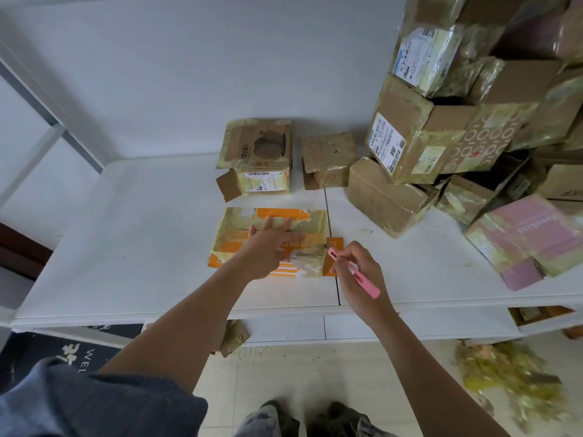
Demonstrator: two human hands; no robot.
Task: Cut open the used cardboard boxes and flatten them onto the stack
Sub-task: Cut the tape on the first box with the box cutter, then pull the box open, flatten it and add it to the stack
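Observation:
An orange and white cardboard box (293, 216), wrapped in yellowish tape, lies low on the white table (126, 234) in front of me. My left hand (268, 247) presses flat on its top with fingers spread. My right hand (356, 269) grips a pink utility knife (355, 273); the blade tip touches the box's right end, beside an orange flap (334, 257).
Two small taped boxes (262, 159) (328, 160) stand behind the orange one. A tall pile of used boxes (441, 121) fills the table's right side, with a pink box (530, 238) at its front. Tape scraps (511, 373) litter the floor at right.

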